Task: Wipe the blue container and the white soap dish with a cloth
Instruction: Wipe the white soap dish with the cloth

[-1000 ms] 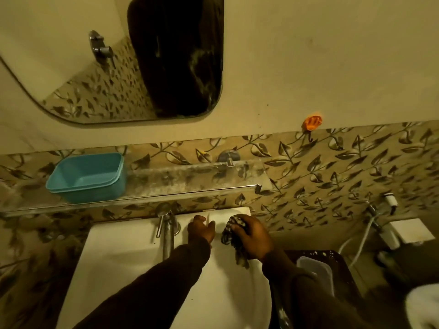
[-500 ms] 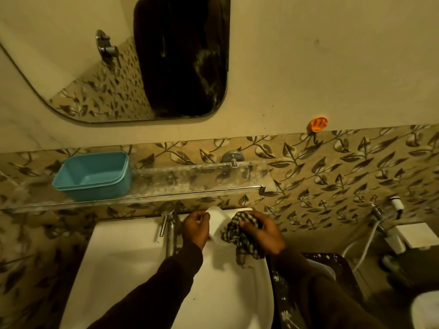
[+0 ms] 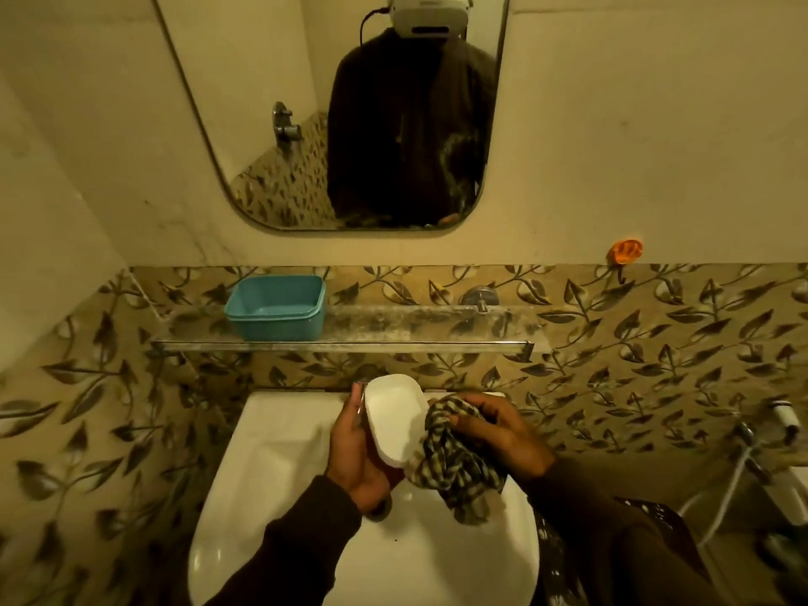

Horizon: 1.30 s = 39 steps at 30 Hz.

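The left hand [image 3: 358, 457] holds the white oval plastic soap dish [image 3: 395, 417] over the white sink [image 3: 280, 474]. The right hand [image 3: 503, 435] grips a checked cloth [image 3: 454, 465], maybe touching the dish. The blue plastic container [image 3: 277, 306] sits at 11 o'clock on the glass shelf [image 3: 415, 330].

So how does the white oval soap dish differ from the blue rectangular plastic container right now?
The white oval soap dish is lifted and tilted in the left hand over the white basin; the blue rectangular plastic container stands upright, untouched, on the glass shelf. The dish looks shallower and has the checked cloth, gripped by the right hand, against it. Both look empty.
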Motion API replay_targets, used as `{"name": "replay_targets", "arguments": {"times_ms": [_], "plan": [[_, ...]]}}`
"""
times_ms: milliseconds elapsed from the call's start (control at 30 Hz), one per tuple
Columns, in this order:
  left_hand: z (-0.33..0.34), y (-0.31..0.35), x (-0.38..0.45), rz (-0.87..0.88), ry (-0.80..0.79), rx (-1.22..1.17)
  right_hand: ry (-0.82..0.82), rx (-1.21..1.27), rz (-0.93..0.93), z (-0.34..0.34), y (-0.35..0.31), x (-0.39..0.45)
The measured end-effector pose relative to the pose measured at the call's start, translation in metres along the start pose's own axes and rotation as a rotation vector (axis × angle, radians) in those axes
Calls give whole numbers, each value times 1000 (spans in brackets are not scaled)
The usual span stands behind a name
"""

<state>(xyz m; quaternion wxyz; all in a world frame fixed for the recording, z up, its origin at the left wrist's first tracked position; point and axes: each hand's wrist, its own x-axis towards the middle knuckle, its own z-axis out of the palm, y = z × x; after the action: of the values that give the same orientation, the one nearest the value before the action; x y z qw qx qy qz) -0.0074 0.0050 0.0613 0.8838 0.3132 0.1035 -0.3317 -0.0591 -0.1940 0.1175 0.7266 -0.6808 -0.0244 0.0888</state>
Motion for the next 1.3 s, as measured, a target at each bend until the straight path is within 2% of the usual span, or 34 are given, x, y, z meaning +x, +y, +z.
{"name": "replay_targets", "arguments": {"times_ms": [233, 333, 433, 500, 533, 600, 667, 700, 833, 1033, 1100, 1167, 1300], "plan": [[-1, 36, -20, 91, -41, -15, -22, -16, -80, 53, -18, 13], [-4, 53, -27, 117, -57, -17, 84, 32, -160, 68, -30, 21], [-5, 59, -33, 143, -68, -1, 170, 62, -122, 82, -44, 34], [-2, 59, -36, 156, -70, 42, 130, 12, -87, 93, -52, 40], [0, 58, -37, 164, -75, 71, 108, -76, -84, 100, -54, 43], [9, 55, -40, 182, -79, 113, 164, -441, -160, 114, -55, 47], [18, 52, -42, 189, -74, 98, 290, -789, -339, 127, -55, 51], [21, 52, -42, 192, -70, 80, 316, -874, -410, 133, -55, 53], [19, 61, -44, 204, -75, 22, 173, -961, -489, 140, -62, 55], [5, 71, -49, 193, -103, 96, -224, -1142, -549, 128, -72, 46], [8, 66, -51, 179, -119, 70, -247, -1170, -563, 125, -72, 45], [15, 61, -51, 174, -117, 37, -153, -1178, -596, 122, -73, 50], [35, 56, -48, 154, -117, 13, 193, -1239, -586, 117, -81, 66]]}}
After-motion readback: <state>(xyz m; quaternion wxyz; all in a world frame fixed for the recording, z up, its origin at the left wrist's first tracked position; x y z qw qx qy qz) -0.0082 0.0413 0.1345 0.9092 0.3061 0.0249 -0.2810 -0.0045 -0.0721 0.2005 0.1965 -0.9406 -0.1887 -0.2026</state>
